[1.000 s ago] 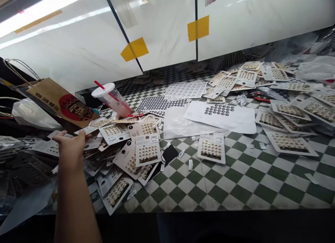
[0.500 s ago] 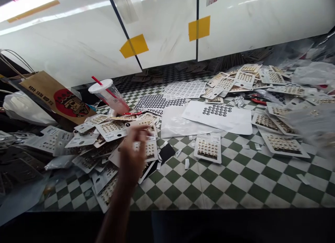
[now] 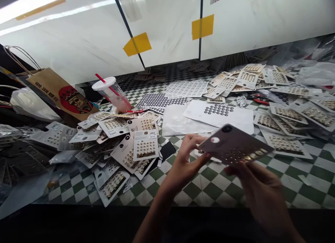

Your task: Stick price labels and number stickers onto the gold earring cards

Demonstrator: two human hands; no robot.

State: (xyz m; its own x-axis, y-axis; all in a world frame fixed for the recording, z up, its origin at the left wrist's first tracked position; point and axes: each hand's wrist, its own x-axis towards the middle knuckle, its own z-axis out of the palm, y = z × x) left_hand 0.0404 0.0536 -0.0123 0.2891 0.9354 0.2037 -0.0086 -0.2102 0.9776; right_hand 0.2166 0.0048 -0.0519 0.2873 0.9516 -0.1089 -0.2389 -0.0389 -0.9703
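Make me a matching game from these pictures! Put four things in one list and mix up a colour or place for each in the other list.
Things:
1. Plastic cup
2. Paper bag
3. Tape square
4. Dark card of gold studs

Matches:
A. Held between the left hand and the right hand
B. Yellow, stuck on a white panel
C. Brown, with a round red picture
D. White lid and red straw

Right pairs: 1-D, 2-C, 3-B, 4-A
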